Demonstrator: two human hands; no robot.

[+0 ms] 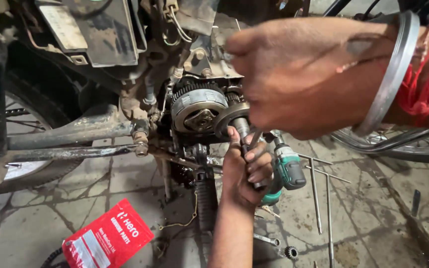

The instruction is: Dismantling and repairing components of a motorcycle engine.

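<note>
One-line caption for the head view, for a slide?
Left hand grips a metal tool at a motorcycle's exposed clutch; right hand steadies the gear beside it.

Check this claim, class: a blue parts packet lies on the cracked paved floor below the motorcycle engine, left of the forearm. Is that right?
Not quite. The head view shows the parts packet is red with white, not blue. It does lie on the cracked paved floor, left of the forearm.

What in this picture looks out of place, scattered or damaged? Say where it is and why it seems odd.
Tools lie loose on the cracked, stained floor: long T-handled rods, a small gear and a torn-open red packet. The motorcycle's clutch assembly sits exposed with no cover over it, where the left hand grips a tool and the right hand reaches in.
</note>
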